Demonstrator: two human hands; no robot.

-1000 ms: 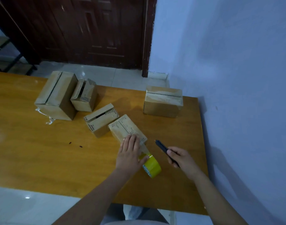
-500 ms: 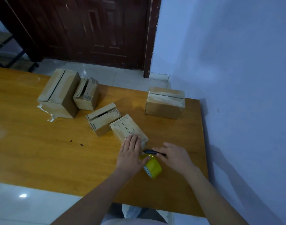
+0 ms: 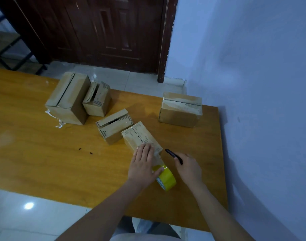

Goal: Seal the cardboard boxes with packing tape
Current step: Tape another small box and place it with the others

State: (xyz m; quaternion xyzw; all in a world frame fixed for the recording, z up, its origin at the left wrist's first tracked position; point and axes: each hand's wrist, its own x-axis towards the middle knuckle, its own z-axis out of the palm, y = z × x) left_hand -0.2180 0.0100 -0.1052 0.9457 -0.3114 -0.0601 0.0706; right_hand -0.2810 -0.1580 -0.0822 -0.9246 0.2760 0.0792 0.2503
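1. Five cardboard boxes are seen on a wooden counter [image 3: 35, 153] set against a pale wall [image 3: 253, 84].
2. The nearest box [image 3: 140, 135] is lain on at its near end by the left hand [image 3: 143, 165], whose fingers are held straight and close together, flat on the box top.
3. The left thumb is stretched sideways and is laid against a yellow roll of packing tape [image 3: 167, 178], which stands on its edge on the counter just beside the hand.
4. A clear strip of tape is seen running from the roll up to the near end of that box, partly under the left hand.
5. A dark, slim tool [image 3: 173, 156] is gripped by the right hand [image 3: 189, 168], whose fingers are curled round it; its tip is pointed away and to the left, near the box corner. Whether it is a pen or a cutter cannot be told.
6. A second small box [image 3: 114, 126] is placed just behind the nearest one, its flaps parted by a dark slit.
7. A large box [image 3: 69, 100] and a smaller box [image 3: 97, 100] touching it are found at the far left, with white scraps [image 3: 53, 117] on the counter beside them.
8. A taped box [image 3: 181, 109] is set apart at the far right, near the wall.
9. A dark wooden door [image 3: 105, 32] is seen beyond the counter, above a tiled floor [image 3: 35, 218].
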